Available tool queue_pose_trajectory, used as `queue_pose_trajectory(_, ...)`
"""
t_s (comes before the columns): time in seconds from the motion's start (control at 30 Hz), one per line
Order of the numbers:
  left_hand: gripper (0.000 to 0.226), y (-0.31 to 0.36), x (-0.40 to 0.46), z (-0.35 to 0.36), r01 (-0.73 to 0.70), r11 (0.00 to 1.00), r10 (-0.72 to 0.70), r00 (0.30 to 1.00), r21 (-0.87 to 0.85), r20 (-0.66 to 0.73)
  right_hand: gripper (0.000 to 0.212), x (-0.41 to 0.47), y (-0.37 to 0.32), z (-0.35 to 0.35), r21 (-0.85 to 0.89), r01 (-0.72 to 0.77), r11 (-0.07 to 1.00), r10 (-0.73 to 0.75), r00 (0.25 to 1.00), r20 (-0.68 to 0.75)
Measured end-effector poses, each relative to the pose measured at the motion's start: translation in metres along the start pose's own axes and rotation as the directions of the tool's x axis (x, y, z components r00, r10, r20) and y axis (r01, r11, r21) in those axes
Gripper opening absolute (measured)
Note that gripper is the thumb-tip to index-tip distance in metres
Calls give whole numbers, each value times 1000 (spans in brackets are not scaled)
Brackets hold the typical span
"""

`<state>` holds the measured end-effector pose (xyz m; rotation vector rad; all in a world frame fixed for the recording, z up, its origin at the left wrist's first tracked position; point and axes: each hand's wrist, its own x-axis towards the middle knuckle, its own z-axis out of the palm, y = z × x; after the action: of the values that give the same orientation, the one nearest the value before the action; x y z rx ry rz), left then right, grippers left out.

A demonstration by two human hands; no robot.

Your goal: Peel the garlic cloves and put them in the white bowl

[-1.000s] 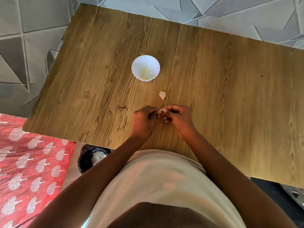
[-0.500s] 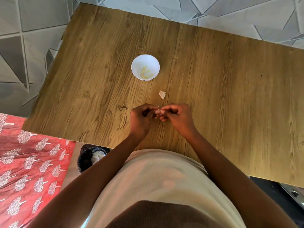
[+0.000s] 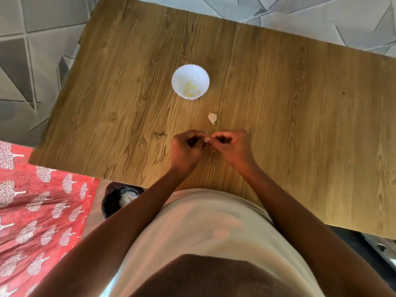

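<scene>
Both hands meet over the near middle of the wooden bench (image 3: 278, 103), knuckles up, working one garlic clove (image 3: 207, 139) between them. The left hand (image 3: 186, 147) has its fingers curled in, pinching the clove from the left; the right hand (image 3: 232, 146) has thumb and forefinger closed on the other end, where a pale bit of clove or skin shows between the two sets of fingertips. How much skin is off cannot be told — the clove is mostly hidden by the fingers.

Another piece of garlic (image 3: 212, 118), still in its white papery skin, lies on the bench just beyond the hands. Farther on stands the white bowl (image 3: 177, 76), with a small heap of peeled yellowish cloves (image 3: 190, 90) in its bottom, so the task looks well along, with this clove and the one on the bench left to do.

To do this step well, I judge the left hand should hold the clove firm but not crush it, while the right catches a loose edge of skin with a nail and pulls along the clove's length rather than across it. Turning the clove a little between pulls would bring fresh skin to the working fingers. The skin is thin and clings — scraps may stick to the fingertips, so they want shaking off, perhaps into the dark bin (image 3: 120, 200) below the bench's near edge, before the bare clove goes to the bowl.
</scene>
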<state>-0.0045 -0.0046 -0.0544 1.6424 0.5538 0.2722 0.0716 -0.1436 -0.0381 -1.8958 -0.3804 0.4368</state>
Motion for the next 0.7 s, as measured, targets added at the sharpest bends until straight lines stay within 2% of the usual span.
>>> queue_pose_trajectory(0.13,11,2,-1,-1,-5,999,6,1000,-37,10,4,-1,-2,2,38,-30,999,32,999,-42)
queue_pose_trajectory(0.23,14,-1,-1,-4,36,992,-35,999,-117,12,4,0,-3,3,227,-167,959,180,983,-37)
queue_pose_trajectory(0.3,14,-2,-1,-5,56,989,-55,998,-140,11,7,0,-2,3,280,-223,934,243,969,-37)
queue_pose_trajectory(0.43,17,-1,-3,-5,53,989,-52,999,-136,9,5,2,9,0,69,-170,983,175,981,-79)
queue_pose_trajectory(0.53,19,-2,-2,-4,76,987,-74,997,-141,18,8,2,14,0,-95,-97,991,93,994,-49)
queue_pose_trajectory(0.7,17,-5,-1,-4,112,984,-113,994,-140,1,22,1,10,2,-71,-118,990,118,993,-4)
